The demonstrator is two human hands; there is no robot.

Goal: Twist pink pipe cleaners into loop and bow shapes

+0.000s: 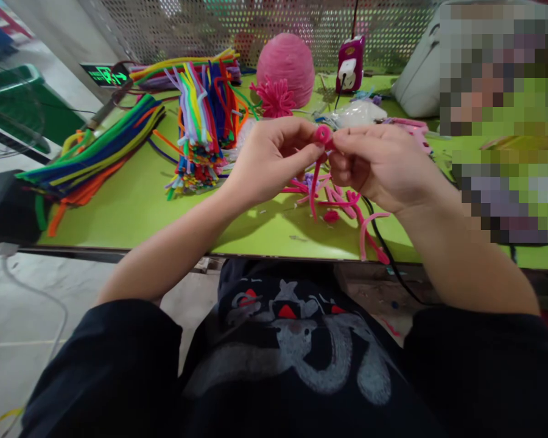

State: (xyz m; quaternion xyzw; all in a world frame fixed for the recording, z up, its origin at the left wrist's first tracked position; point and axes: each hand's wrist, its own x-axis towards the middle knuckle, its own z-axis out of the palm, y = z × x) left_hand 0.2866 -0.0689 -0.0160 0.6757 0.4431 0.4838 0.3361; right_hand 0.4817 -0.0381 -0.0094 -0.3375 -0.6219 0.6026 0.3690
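Between the fingertips of both hands is a deep pink pipe cleaner (323,135), coiled into a small ring at the top, with a loose tail hanging down. My left hand (274,155) pinches it from the left, thumb against fingers. From the right, my right hand (374,161) pinches the coil's other side, its lower fingers curled in. Below the hands, cut pink pipe cleaner pieces (347,204) lie scattered on the green table (274,234), together with a small deep pink coil (331,216).
Bundles of coloured pipe cleaners (95,152) and a standing bunch (194,121) lie left. Behind are a pink ball (287,64), a pink pompom (276,97) and a purple power socket (351,64). A black cable (386,243) runs over the table's front edge.
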